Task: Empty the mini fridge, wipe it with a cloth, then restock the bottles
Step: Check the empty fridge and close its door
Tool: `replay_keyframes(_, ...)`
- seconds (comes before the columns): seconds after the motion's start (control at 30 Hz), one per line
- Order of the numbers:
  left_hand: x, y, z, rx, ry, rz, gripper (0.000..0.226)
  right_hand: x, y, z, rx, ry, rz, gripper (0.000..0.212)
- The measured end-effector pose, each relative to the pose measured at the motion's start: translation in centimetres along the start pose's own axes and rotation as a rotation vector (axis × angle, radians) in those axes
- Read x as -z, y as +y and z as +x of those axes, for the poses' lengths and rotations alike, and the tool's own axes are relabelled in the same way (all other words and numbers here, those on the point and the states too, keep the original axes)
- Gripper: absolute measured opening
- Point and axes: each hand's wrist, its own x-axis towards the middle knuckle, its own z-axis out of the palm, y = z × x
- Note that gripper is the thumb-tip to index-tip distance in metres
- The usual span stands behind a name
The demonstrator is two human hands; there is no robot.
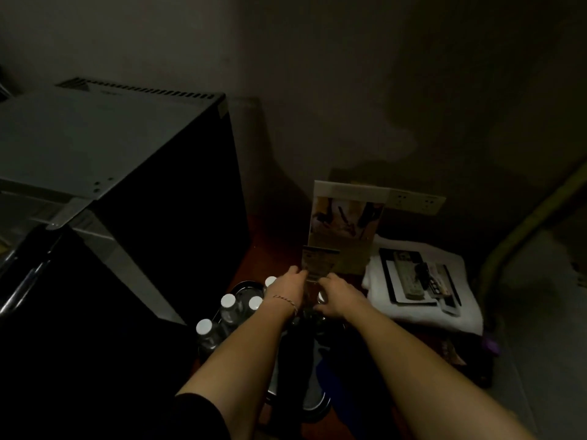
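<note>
The mini fridge (95, 144) stands at the left with a grey top and black side; its black door (47, 290) looks swung open toward me. Several clear bottles with white caps (228, 303) stand on a dark round tray (244, 285) beside it. My left hand (290, 289) reaches over the tray and pinches the lower edge of a small card stand (317, 262). My right hand (338, 296) curls round the top of another capped bottle (322, 297) just right of the left hand. The fridge's inside is hidden from here.
A taller picture card (346, 223) leans on the wall behind the small stand. A folded white towel (444, 315) at the right carries a black tray with a remote (409, 277). Wall sockets (416, 201) sit above it. The room is very dark.
</note>
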Motion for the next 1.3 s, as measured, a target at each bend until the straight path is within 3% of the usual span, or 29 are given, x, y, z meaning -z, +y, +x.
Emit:
replay_keyframes(0.1,-0.8,-0.4,0.8,-0.012,-0.022,-0.004,0.036,-1.1,0.0,1.1,-0.003,-0.038,-0.011,0.054)
replay_keyframes(0.33,-1.2,0.4,-2.3,0.004,0.008,0.000,0.034,-1.4,-0.5,-1.3,0.044,0.027,-0.012,0.023)
replay_keyframes(0.73,-4.4,3.5,-21.0,0.121,0.192,-0.015,0.034,-3.3,-3.3,-18.1,0.193,0.126,-0.103,0.025)
replay_keyframes(1.03,-8.6,0.8,-36.3,0.331,0.183,-0.050,0.029,-11.0,-10.6,-28.4,0.372,-0.014,-0.180,0.026)
replay_keyframes(1.2,-8.6,-2.9,-42.9,0.401,0.211,-0.037,0.033,-14.5,-17.0,-31.3,0.481,-0.013,-0.214,0.027)
replay_keyframes(1.3,-8.5,-5.6,-46.4,0.421,0.208,-0.063,0.033,-16.1,-20.7,-32.7,0.516,0.024,-0.243,0.016)
